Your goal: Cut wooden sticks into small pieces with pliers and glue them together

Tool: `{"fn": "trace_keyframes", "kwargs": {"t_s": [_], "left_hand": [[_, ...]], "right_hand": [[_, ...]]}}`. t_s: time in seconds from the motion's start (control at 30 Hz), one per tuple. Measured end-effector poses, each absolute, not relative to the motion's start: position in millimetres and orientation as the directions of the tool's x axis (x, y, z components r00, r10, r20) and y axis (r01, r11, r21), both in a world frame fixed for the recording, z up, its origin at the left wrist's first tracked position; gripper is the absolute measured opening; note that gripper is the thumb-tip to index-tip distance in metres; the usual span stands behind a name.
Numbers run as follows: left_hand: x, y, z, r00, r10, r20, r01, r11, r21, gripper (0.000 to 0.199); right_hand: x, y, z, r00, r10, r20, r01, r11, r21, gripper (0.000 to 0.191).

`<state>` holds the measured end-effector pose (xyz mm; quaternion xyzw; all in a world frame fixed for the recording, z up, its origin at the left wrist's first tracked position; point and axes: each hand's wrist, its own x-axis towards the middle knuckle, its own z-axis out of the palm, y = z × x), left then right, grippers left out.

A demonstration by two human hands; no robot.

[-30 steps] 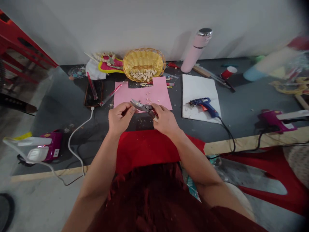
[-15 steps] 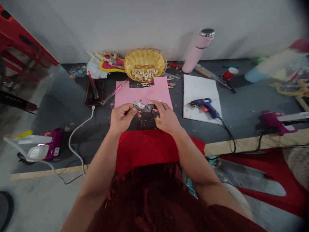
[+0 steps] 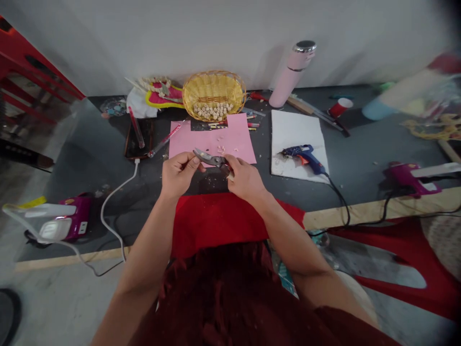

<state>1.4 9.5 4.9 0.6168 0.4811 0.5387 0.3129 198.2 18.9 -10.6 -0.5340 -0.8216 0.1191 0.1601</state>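
My right hand (image 3: 246, 178) is wrapped around the handles of a pair of pruning shears (image 3: 217, 161), whose blades point left. At the blade tips, my left hand (image 3: 179, 174) is closed in a pinch, thumb against fingers. What sits between those fingertips is too small to make out. Beneath and behind the shears lies a pink sheet of paper (image 3: 209, 139) with a notch in its far edge and several small pale pieces (image 3: 221, 148) on it. A yellow wicker basket (image 3: 214, 86) behind the paper holds many small pale cut bits (image 3: 216, 112).
To the right, a blue glue gun (image 3: 306, 156) rests on a white board (image 3: 298, 127). A pink flask (image 3: 290, 79) stands against the wall. On the left are a phone (image 3: 139, 139) with a white cable (image 3: 117, 188) and a purple power socket (image 3: 79, 216). Red cloth (image 3: 230, 221) hangs over the near edge.
The shears' blades have come closer together, and the bright opening between them has narrowed. Both hands stay near the same spot; the whole view has shifted slightly.
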Motion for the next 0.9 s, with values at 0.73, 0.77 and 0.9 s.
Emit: {"fn": "trace_keyframes", "kwargs": {"t_s": [0.73, 0.77, 0.9], "left_hand": [[-3.2, 10.5, 6.1, 0.036, 0.947, 0.32, 0.315, -0.314, 0.896, 0.024], [-3.4, 10.6, 6.0, 0.028, 0.947, 0.319, 0.316, -0.311, 0.896, 0.024], [-3.0, 10.9, 5.7, 0.006, 0.945, 0.326, 0.335, -0.309, 0.89, 0.026]], "right_hand": [[204.9, 24.8, -12.3, -0.414, 0.896, 0.161, 0.813, 0.444, -0.377, 0.055], [203.7, 23.1, -11.2, -0.404, 0.903, 0.148, 0.825, 0.429, -0.367, 0.054], [200.5, 18.5, -8.4, -0.38, 0.919, 0.107, 0.858, 0.393, -0.332, 0.055]]}}
